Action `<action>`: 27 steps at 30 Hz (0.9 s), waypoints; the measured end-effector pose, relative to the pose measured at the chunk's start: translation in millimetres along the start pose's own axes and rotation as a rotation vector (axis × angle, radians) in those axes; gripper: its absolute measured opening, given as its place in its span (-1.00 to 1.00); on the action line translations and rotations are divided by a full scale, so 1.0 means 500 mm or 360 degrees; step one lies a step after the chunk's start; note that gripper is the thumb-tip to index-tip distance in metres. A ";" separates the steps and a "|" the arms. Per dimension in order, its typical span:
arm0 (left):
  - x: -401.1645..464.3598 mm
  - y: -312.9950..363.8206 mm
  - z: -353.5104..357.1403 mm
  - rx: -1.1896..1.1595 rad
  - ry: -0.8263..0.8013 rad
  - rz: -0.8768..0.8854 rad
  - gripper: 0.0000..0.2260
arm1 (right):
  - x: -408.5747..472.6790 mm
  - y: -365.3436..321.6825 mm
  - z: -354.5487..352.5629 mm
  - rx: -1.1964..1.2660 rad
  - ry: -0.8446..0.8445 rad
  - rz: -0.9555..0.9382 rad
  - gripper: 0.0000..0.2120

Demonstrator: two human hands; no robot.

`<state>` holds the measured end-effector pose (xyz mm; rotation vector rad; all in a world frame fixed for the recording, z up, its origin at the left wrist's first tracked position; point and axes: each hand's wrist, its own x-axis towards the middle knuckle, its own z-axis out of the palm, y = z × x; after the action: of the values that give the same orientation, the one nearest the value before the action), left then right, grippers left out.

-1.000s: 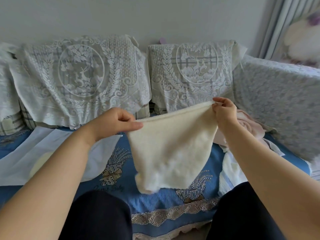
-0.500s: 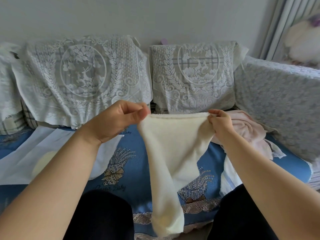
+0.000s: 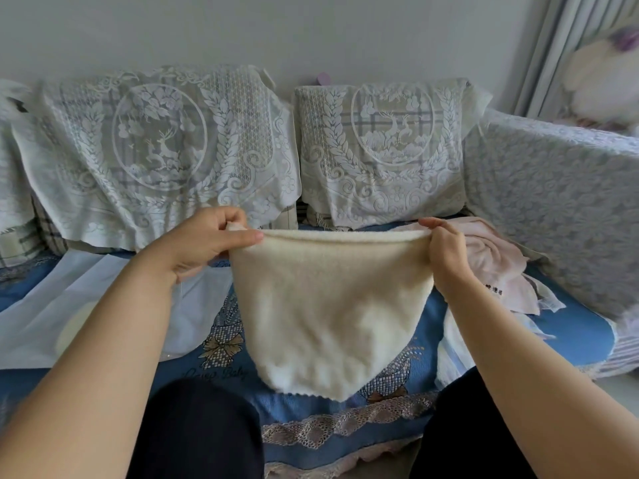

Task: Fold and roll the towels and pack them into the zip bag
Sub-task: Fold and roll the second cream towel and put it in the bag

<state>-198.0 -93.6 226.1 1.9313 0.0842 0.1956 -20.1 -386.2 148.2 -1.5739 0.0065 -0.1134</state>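
A cream fluffy towel [image 3: 332,305] hangs in the air over the blue sofa seat, stretched flat along its top edge. My left hand [image 3: 204,242] pinches its top left corner. My right hand [image 3: 444,248] pinches the top right corner. The towel's lower edge dangles just above my knees. A translucent white zip bag [image 3: 114,299] lies flat on the seat to the left, with a pale rolled shape showing through it. A crumpled pink towel [image 3: 494,257] lies on the seat behind my right hand.
The blue patterned sofa cover [image 3: 570,326] carries more white cloth [image 3: 453,344] under my right forearm. Two lace-draped back cushions [image 3: 380,150] stand behind, and a lace-covered armrest [image 3: 560,202] closes the right side. My dark-trousered knees fill the bottom.
My hands moved apart and drew the towel's top edge taut. The towel, which hung in a narrow drooping strip half a second ago, now hangs spread wide.
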 end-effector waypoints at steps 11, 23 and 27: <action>0.133 -0.087 -0.018 0.1456 0.0788 -0.0290 -0.73 | 0.055 -0.061 0.037 -0.1333 -0.1047 -0.0350 -0.59; 0.149 -0.112 0.019 0.0915 0.1340 0.0529 -0.79 | 0.108 -0.080 0.100 -0.0949 -0.0173 -0.1112 -0.78; 0.082 -0.248 0.039 0.1239 0.0618 -0.0051 -0.83 | 0.082 0.059 0.057 -0.1356 -0.0732 -0.0986 -0.84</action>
<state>-149.8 -60.4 107.6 2.6344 0.5111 0.5808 24.8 -361.2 121.2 -2.3720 -0.8995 -0.2509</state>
